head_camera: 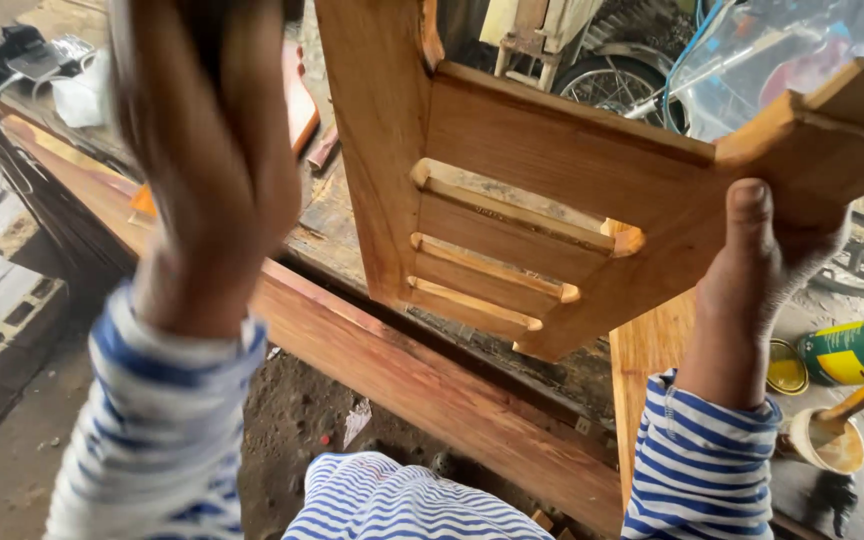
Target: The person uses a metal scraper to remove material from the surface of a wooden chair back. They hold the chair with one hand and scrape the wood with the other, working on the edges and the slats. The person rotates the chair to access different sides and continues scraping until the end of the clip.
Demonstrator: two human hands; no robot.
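Slatted wooden frame [552, 200] is held up in the centre and right of view, above the long beam [402, 380] that runs diagonally from upper left to lower right. Right hand [752, 280] is under the frame's lower right corner, thumb against its face. Left hand [207, 160] is raised to the left of the frame. Tin can [852, 350] lies on its side at far right, below the frame; a cup with a stick [832, 440] stands just before it. A wheel [612, 85] sits behind the frame.
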